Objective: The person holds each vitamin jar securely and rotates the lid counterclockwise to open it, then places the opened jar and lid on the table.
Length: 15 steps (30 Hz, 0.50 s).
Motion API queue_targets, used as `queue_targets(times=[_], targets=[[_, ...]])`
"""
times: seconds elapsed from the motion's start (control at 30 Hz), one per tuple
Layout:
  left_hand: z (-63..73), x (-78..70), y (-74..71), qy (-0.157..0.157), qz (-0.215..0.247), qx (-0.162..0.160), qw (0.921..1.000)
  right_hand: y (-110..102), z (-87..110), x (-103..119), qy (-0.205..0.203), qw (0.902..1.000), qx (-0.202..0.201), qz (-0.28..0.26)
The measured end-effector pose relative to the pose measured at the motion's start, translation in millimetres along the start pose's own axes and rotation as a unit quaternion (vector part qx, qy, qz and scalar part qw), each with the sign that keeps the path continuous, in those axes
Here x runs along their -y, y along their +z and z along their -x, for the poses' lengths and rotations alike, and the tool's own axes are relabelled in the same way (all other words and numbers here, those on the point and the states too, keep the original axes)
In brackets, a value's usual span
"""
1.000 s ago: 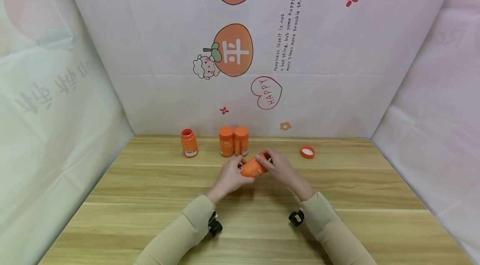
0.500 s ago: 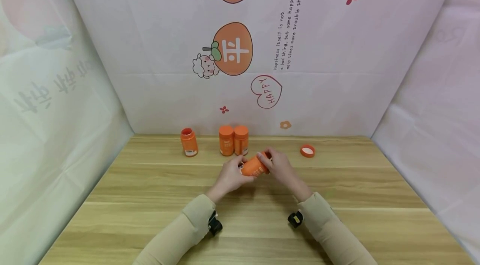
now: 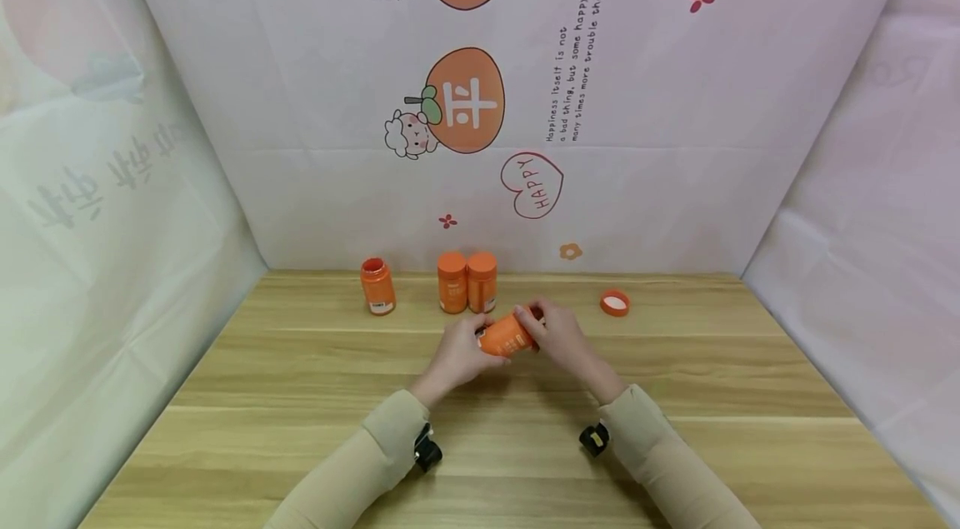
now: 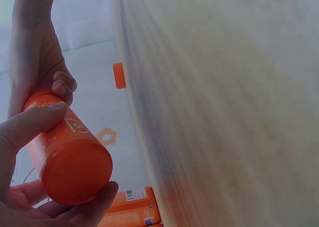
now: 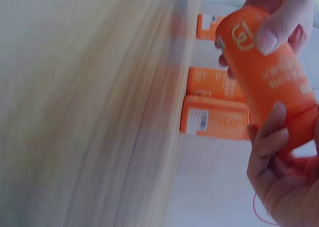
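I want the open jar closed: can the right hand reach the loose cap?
Likely yes, if the right hand lets go of the held jar; the cap lies nearby, nothing visible between them.

Head view: set high, facing forward and down, far enough off to take in the table [image 3: 495, 462], left hand [image 3: 459, 354], right hand [image 3: 564, 339] and back sheet [image 3: 645, 179]. Left wrist view: close, rolled sideways, table at frame right, facing the base of the held bottle [image 4: 77, 172]. Right wrist view: also close, rolled the opposite way, table at frame left, facing the bottle's side. Both wrist views share the held bottle and standing bottles [image 5: 217, 121]; head and left wrist views share the loose cap [image 4: 119, 76].
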<state>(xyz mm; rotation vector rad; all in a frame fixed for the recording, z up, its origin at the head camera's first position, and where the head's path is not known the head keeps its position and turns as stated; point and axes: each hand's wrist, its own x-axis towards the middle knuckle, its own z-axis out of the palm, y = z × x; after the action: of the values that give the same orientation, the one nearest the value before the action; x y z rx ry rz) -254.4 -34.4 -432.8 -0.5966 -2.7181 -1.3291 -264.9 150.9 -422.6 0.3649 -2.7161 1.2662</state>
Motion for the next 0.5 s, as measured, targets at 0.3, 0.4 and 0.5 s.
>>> queue_targets(times=[0.3,0.4,0.5], targets=[[1.9,-2.3,-1.2,0.005,0.008,-0.007,0.9999,-4.9,2.0,-4.6,-0.064,0.9978,0.013,0.004],[2.5,-2.9,-1.0,0.003,0.008,-0.005,0.9999,-6.2,3.2,-4.1,-0.072,0.9973,0.015,0.002],[3.5,-4.7,-1.9,-0.001,0.011,-0.003,0.9999,-6.7,4.0,-4.1,-0.077,0.9969,0.016,-0.002]])
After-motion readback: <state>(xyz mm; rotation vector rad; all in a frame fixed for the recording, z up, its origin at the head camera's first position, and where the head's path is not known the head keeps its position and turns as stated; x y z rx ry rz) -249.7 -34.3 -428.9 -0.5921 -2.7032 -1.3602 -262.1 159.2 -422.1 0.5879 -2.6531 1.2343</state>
